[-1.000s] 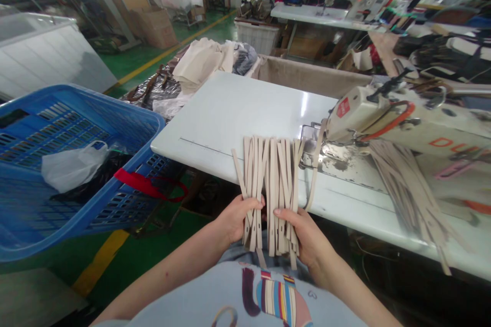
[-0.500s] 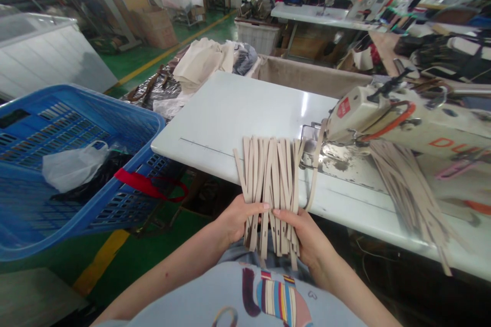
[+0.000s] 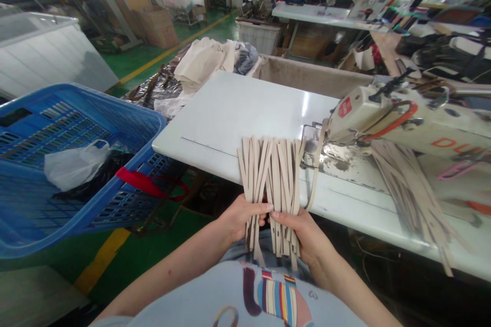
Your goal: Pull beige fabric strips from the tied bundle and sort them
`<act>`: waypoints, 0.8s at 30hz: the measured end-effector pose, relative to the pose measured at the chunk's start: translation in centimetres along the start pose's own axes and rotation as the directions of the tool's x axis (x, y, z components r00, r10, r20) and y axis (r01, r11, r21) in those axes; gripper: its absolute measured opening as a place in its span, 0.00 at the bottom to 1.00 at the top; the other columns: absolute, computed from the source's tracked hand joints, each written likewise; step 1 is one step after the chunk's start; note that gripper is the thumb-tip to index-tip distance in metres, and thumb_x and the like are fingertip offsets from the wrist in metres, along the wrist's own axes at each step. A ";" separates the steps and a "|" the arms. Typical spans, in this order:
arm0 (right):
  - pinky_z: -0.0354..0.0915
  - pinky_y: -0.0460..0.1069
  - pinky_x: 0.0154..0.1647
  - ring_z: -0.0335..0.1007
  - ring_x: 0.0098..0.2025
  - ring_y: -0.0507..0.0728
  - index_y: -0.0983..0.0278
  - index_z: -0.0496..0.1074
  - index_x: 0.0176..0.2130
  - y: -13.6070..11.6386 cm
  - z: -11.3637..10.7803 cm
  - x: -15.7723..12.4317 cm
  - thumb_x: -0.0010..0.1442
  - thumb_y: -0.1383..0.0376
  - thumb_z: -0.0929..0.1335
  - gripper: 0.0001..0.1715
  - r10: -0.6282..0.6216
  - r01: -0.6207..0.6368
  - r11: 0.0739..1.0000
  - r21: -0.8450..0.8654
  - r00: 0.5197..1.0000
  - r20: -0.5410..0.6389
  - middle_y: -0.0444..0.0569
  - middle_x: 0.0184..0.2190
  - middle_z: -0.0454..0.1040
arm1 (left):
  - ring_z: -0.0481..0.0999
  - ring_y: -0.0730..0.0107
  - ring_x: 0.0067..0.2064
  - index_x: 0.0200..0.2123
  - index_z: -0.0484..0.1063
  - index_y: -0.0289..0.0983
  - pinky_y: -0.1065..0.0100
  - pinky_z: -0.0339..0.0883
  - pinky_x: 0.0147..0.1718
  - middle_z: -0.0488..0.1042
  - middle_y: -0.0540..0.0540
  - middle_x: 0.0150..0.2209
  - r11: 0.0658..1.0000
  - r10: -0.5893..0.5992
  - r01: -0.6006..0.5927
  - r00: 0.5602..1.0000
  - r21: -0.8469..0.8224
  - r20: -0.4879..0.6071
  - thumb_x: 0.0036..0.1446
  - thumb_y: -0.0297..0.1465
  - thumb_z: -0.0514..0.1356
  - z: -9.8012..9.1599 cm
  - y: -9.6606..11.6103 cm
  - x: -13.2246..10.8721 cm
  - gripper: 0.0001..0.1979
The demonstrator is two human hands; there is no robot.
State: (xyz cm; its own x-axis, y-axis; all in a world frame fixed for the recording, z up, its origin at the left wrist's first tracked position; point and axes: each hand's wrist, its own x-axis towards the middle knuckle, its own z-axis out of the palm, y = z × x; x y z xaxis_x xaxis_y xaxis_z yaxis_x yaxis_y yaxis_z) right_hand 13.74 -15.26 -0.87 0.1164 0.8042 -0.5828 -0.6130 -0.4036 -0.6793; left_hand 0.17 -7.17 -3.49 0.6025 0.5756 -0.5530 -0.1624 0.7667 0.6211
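Note:
A bundle of beige fabric straps (image 3: 284, 173) lies fanned over the front edge of the white sewing table (image 3: 245, 107), its lower ends hanging toward my lap. My left hand (image 3: 242, 214) grips the left part of the bundle, thumb across the front. Around the right part closes my right hand (image 3: 297, 225), its thumb also on top. The two thumb tips almost meet, and a narrow gap splits the straps between them. Small slots show near some lower ends. Just right of the bundle, one long strap (image 3: 316, 168) hangs down from beside the sewing machine (image 3: 383, 117).
More beige straps (image 3: 406, 189) lie under the machine arm, near a pink tool (image 3: 456, 168). On my left stands a blue plastic basket (image 3: 153, 117) holding plastic bags. Cream cloth (image 3: 205, 61) is piled beyond the table. Other people and machines are farther back.
The straps have parted into a left and a right group with a gap between them. Some strands in the left group now lean to the right. Both hands stay nearly in place.

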 end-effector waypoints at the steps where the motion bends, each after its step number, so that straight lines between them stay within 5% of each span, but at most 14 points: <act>1: 0.74 0.57 0.46 0.81 0.38 0.65 0.69 0.79 0.42 0.0 0.1 0.0 0.41 0.62 0.82 0.28 -0.008 0.008 1.000 -0.003 1.000 0.010 0.56 0.34 0.83 | 0.65 0.79 0.21 0.29 0.74 0.29 0.76 0.61 0.20 0.68 0.49 0.21 1.000 0.001 -0.001 1.000 0.010 -0.010 0.34 0.33 0.78 0.0 0.0 0.0 0.21; 8: 0.76 0.58 0.42 0.81 0.39 0.67 0.68 0.78 0.42 -0.5 0.0 -0.5 0.44 0.64 0.78 0.24 0.078 -0.077 0.997 0.019 0.993 -0.092 0.58 0.35 0.83 | 0.65 0.78 0.23 0.29 0.75 0.29 0.75 0.61 0.21 0.69 0.49 0.22 1.000 0.002 -0.003 1.000 -0.017 -0.022 0.33 0.31 0.77 -0.1 0.0 0.2 0.21; 14: 0.75 0.58 0.42 0.81 0.34 0.66 0.69 0.78 0.39 -0.2 -0.1 -0.2 0.40 0.65 0.80 0.25 0.060 -0.060 0.998 -0.003 0.997 -0.046 0.58 0.31 0.82 | 0.69 0.75 0.24 0.36 0.77 0.26 0.73 0.65 0.23 0.76 0.41 0.29 1.000 0.004 -0.004 0.999 0.003 0.033 0.35 0.33 0.78 0.0 -0.2 -0.1 0.25; 19: 0.74 0.48 0.33 0.78 0.28 0.57 0.68 0.78 0.38 -0.3 -0.3 -0.1 0.41 0.66 0.80 0.22 0.080 -0.078 0.997 0.016 0.989 -0.121 0.53 0.31 0.83 | 0.75 0.65 0.28 0.34 0.76 0.28 0.65 0.73 0.29 0.76 0.41 0.27 0.998 -0.028 0.033 0.996 -0.059 0.081 0.37 0.31 0.75 -0.3 -0.2 0.0 0.20; 24: 0.74 0.47 0.32 0.76 0.25 0.54 0.68 0.79 0.38 -0.5 -0.4 -0.2 0.43 0.68 0.78 0.18 0.088 -0.086 0.996 0.018 0.985 -0.147 0.52 0.30 0.83 | 0.75 0.67 0.28 0.32 0.76 0.30 0.69 0.72 0.31 0.74 0.44 0.24 0.996 -0.033 0.034 0.999 -0.077 0.022 0.38 0.28 0.70 -0.7 -0.2 0.4 0.14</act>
State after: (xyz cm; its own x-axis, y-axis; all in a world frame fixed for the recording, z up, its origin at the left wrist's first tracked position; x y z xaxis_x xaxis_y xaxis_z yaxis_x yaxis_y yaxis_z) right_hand 14.30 -15.39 -0.55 0.1756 0.6929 -0.6993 -0.6348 -0.4632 -0.6184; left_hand -0.12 -6.94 -4.24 0.6246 0.5438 -0.5605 -0.2012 0.8055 0.5574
